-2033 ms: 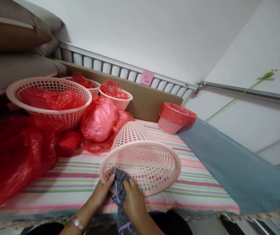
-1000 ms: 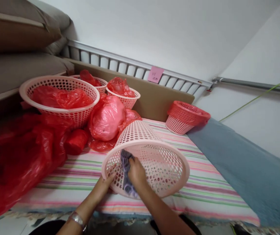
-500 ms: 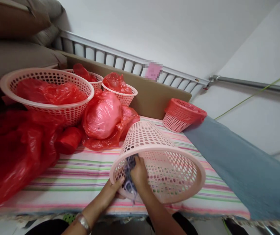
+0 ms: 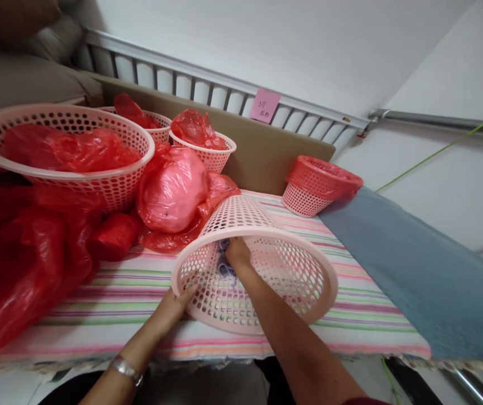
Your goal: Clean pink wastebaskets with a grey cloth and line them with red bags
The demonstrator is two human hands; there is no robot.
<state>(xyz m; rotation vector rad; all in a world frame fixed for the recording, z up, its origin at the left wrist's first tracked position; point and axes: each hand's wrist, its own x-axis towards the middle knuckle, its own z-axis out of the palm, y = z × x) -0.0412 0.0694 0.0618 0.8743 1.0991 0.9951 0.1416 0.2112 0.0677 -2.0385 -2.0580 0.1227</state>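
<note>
A pale pink perforated plastic basket (image 4: 262, 230) lies on its side on the striped cloth, its mouth facing me. My left hand (image 4: 184, 298) grips the basket's rim at the lower left, thumb inside. My right hand (image 4: 238, 253) reaches deep into the basket, closed on a grey-purple cloth (image 4: 225, 261) that has loose, string-like ends. The cloth is against the basket's inner left wall. My right fingertips are partly hidden.
Left and behind stand a large pink basket (image 4: 123, 183) holding red plastic bags, and smaller baskets. Red bags (image 4: 174, 191) and a red roll (image 4: 114, 236) lie nearby. A basket with a red liner (image 4: 323, 183) stands back right, beside blue-grey fabric (image 4: 393, 264).
My right hand has gone deeper into the basket with the cloth. The left hand has moved off the cloth's edge and stays at the rim. The view has shifted slightly.
</note>
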